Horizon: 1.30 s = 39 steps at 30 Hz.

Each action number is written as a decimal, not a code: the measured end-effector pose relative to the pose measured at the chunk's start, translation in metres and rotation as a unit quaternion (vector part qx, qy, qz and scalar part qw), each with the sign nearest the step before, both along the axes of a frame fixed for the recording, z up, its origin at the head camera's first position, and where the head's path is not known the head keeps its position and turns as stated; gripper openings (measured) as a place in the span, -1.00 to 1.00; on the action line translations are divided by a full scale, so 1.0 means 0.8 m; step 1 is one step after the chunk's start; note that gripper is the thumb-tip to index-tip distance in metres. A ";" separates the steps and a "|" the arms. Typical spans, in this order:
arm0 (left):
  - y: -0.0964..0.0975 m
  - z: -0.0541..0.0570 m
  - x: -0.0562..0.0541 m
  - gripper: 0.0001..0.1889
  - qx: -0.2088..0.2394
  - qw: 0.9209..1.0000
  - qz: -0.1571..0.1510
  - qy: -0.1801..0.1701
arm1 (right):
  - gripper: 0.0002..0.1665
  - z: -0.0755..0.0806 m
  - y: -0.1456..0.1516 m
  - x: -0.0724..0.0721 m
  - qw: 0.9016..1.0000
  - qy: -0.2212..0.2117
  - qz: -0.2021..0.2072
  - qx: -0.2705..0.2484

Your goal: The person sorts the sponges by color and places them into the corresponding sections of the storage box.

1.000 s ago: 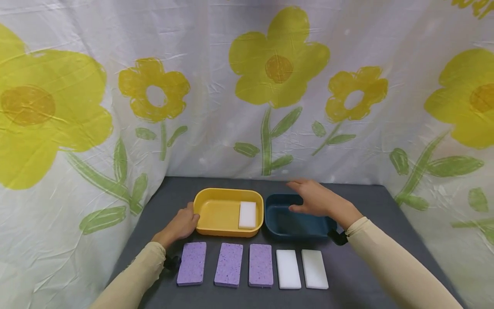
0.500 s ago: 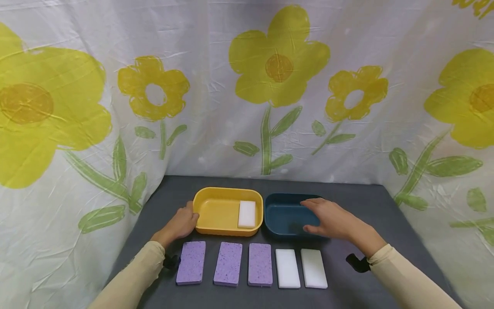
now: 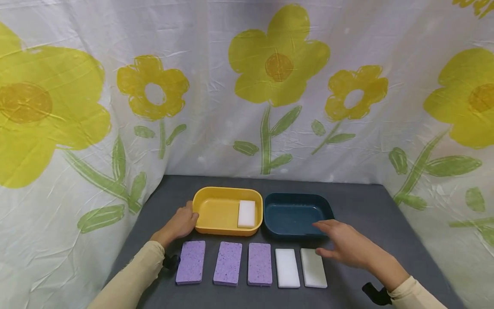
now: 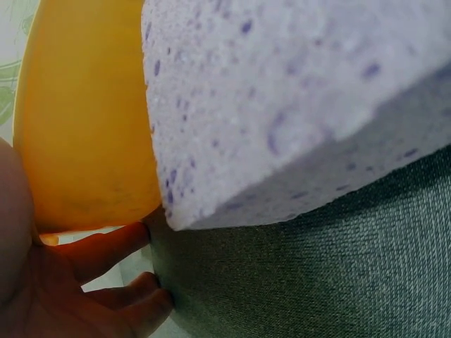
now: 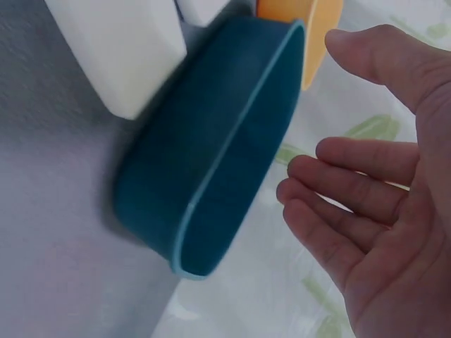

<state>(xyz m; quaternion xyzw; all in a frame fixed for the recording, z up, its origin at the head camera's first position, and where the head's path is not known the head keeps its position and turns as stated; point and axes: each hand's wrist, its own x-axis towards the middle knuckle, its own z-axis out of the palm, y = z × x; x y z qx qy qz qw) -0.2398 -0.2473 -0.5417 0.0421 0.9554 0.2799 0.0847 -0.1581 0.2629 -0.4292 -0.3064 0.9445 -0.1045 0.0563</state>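
My left hand (image 3: 179, 223) holds the left end of a yellow plastic tub (image 3: 216, 213), its thumb at the rim. In the left wrist view, the fingers (image 4: 106, 253) reach below the tub's wall, partly behind a speckled purple sponge (image 4: 261, 91). One white sponge (image 3: 246, 213) lies inside the tub, at its right end. Beside it stands a dark blue tub (image 3: 291, 212) with nothing in it. My right hand (image 3: 347, 244) hovers at that tub's front right corner with spread fingers, holding nothing. Its thumb overlaps the top of the rightmost white sponge (image 3: 313, 270).
A row of sponges lies in front of the tubs: purple ones at left (image 3: 191, 262), middle (image 3: 227, 263) and right (image 3: 260, 264), then two white ones, including the inner white sponge (image 3: 287, 268). A flowered curtain (image 3: 208, 128) hangs behind the dark grey tabletop (image 3: 355, 201).
My right hand has drawn back from above the blue tub, moving right and towards me, uncovering the tub. The left hand and the sponges have stayed in place.
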 end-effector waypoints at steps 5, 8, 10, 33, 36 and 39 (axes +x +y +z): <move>0.000 0.000 -0.001 -0.43 0.001 1.000 -0.002 0.001 | -0.22 -0.012 0.007 0.016 1.000 -0.007 0.002 -0.010; -0.001 0.000 -0.001 -0.43 0.001 1.000 -0.004 0.000 | -0.20 -0.020 0.009 0.023 1.000 -0.016 -0.004 -0.016; -0.001 0.000 -0.001 -0.43 0.002 1.000 -0.004 0.000 | -0.21 -0.026 0.010 0.026 0.999 -0.026 -0.006 -0.022; 0.004 0.009 0.005 -0.42 0.002 1.000 0.005 -0.006 | 0.11 -0.093 -0.003 0.038 0.993 -0.111 -0.036 0.013; 0.005 0.011 0.005 -0.41 0.003 1.000 0.007 -0.010 | 0.02 -0.095 -0.005 0.037 0.993 -0.106 -0.044 0.013; 0.005 0.011 0.006 -0.41 0.004 1.000 0.008 -0.011 | -0.01 -0.096 -0.005 0.037 0.995 -0.089 -0.039 0.011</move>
